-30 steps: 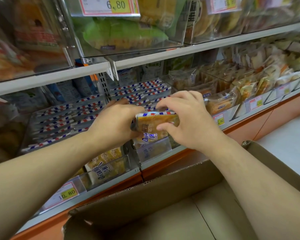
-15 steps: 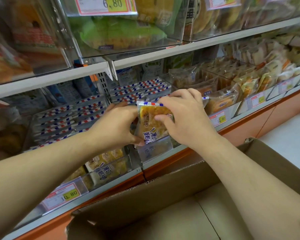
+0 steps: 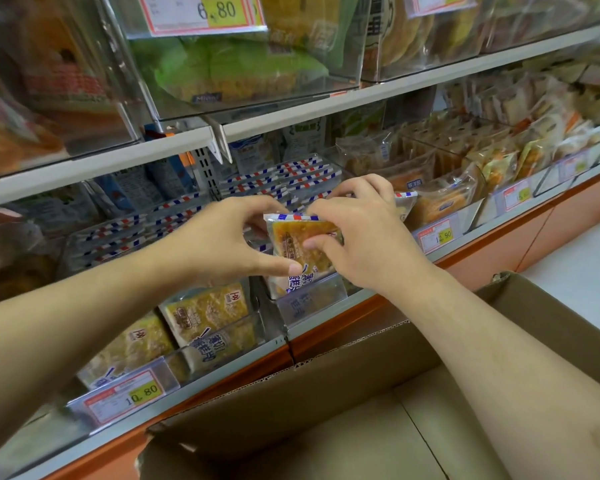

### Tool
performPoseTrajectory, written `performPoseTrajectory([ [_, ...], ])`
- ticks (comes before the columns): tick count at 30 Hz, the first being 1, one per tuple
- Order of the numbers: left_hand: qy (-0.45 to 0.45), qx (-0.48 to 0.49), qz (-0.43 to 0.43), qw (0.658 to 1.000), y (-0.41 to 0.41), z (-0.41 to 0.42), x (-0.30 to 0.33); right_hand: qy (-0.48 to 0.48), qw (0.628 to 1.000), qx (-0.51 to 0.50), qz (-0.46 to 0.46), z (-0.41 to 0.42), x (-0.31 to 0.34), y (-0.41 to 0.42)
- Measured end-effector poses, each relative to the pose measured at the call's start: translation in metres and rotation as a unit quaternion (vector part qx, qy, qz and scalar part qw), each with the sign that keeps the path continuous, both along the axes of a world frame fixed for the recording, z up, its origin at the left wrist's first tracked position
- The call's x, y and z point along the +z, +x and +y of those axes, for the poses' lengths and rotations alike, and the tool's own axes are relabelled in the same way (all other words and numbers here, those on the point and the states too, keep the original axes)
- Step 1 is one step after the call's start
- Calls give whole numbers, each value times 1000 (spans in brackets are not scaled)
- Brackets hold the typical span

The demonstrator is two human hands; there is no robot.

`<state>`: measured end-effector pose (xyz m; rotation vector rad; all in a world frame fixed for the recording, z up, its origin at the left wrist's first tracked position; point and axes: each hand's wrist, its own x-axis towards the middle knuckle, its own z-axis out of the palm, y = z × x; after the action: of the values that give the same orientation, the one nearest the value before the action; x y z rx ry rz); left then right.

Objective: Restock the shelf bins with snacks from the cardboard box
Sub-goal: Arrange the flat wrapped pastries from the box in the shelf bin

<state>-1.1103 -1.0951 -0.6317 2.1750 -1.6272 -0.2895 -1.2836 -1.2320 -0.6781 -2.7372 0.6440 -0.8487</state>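
Snack packet point(image 3: 303, 247): clear wrapper showing yellow-orange contents, top seam striped red, white and blue, blue lettering on white at its lower part; the stacked packets point(image 3: 284, 178) behind carry the same red-white-blue striped edges. Price tag point(image 3: 127, 396): white with red border and a yellow-green panel bearing dark numerals; upper price tag point(image 3: 201, 12) matches. Cardboard box point(image 3: 326, 403): plain brown; shelf rail point(image 3: 174, 150) white, base panel point(image 3: 499, 251) orange.

Bright, even indoor light with soft shadows. Pale glare streaks the clear bin fronts point(image 3: 243, 81). Frame edges bend and blur; the centre stays fairly sharp.
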Motion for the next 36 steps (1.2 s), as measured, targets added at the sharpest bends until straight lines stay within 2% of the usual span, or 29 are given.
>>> performPoseTrajectory([
  [6, -46, 25, -78, 996, -11, 3, -15, -1, 1000, 18, 22, 3, 2, -2],
  [11, -45, 3, -161, 986, -17, 5, -21, -16, 998, 37, 57, 2, 2, -8],
  [16, -28, -13, -217, 976, -17, 5, -12, -30, 998, 39, 38, 7, -3, -6],
  [22, -22, -7, -218, 976, -8, 15, -12, -62, 995, 71, 22, 14, -7, 3],
  [25, -25, -7, -247, 969, -13, 10, -16, -70, 992, 83, 68, 8, -4, -5],
  [27, -21, -4, -220, 975, -13, 11, -13, -79, 989, 87, 86, 5, -3, -6],
  [31, -9, 30, -104, 994, -7, 42, -1, -68, 994, 86, 13, 3, -3, -4],
  [33, -11, 47, -112, 993, 2, 67, -1, -40, 994, 100, -18, 3, 3, -7],
  [36, 42, 78, -171, 981, 14, 94, -8, 18, 990, 121, -63, 7, 16, -14],
])
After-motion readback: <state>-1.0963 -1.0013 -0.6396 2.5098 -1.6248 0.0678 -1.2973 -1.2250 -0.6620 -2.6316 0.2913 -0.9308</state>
